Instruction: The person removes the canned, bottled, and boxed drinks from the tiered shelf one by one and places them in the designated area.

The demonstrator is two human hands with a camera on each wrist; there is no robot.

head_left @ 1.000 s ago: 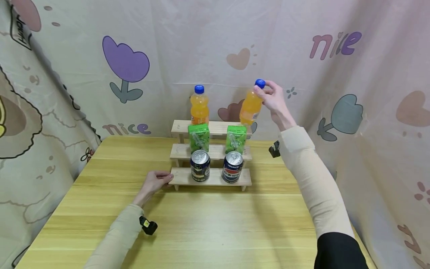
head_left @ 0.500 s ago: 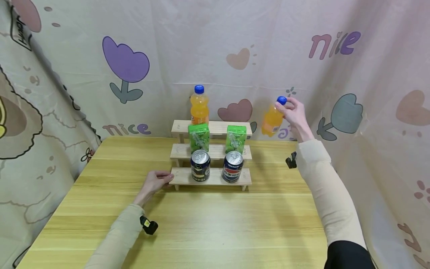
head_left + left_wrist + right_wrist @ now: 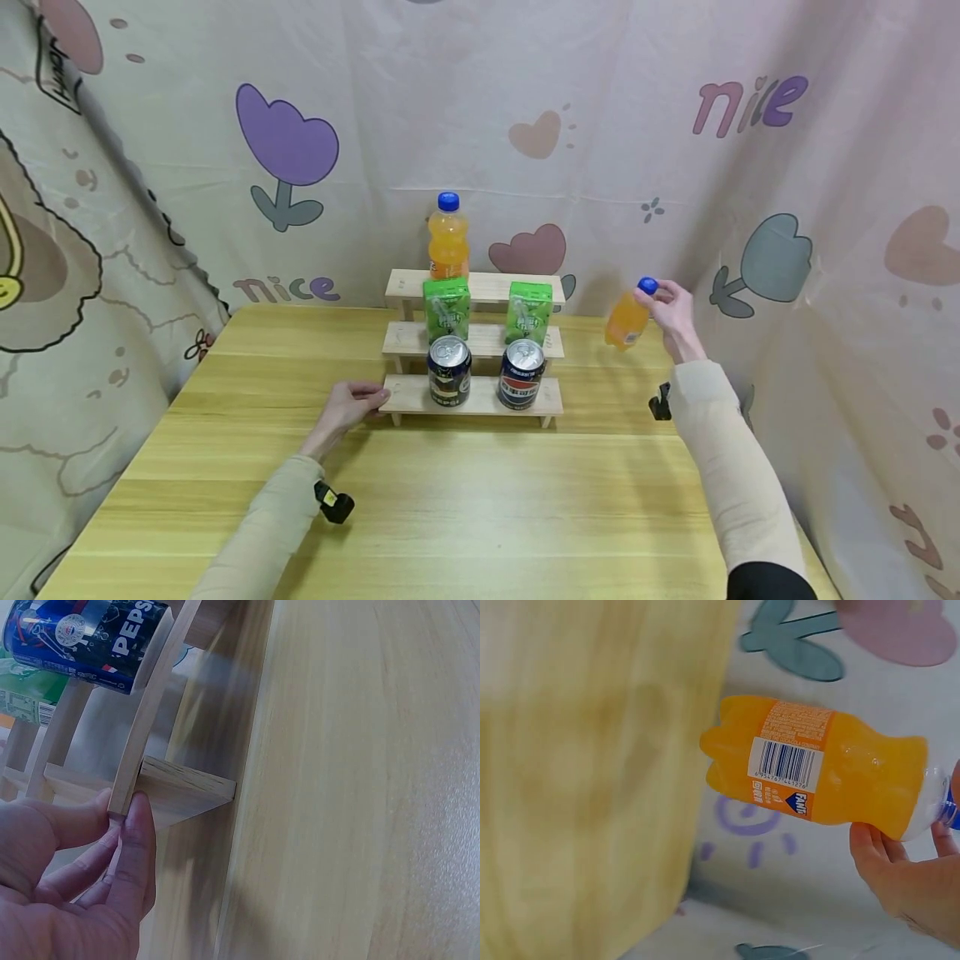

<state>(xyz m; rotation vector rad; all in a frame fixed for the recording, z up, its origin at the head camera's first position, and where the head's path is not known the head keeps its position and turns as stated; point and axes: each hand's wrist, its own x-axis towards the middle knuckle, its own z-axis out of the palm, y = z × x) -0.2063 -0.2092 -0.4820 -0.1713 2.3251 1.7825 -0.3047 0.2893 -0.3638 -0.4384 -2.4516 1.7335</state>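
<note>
My right hand (image 3: 671,315) holds an orange soda bottle (image 3: 627,321) by its neck, just under the blue cap, to the right of a three-step wooden shelf (image 3: 480,395). The bottle tilts, its base toward the lower left, and in the right wrist view the base of the Fanta bottle (image 3: 810,761) shows close to the table edge. With thumb and fingers, my left hand (image 3: 351,407) pinches the left end of the shelf's lowest step; the left wrist view shows this grip on the board (image 3: 139,754) closely.
A second orange soda bottle (image 3: 448,237) stands on the top step at left. Two green drink cartons (image 3: 447,308) are on the middle step, and two dark blue Pepsi cans (image 3: 522,375) on the lowest. A printed curtain (image 3: 420,108) hangs behind the wooden table (image 3: 480,508).
My right hand has carried the bottle from above the top step's right end, rightward and down beside the shelf. The left hand keeps its place on the lowest step.
</note>
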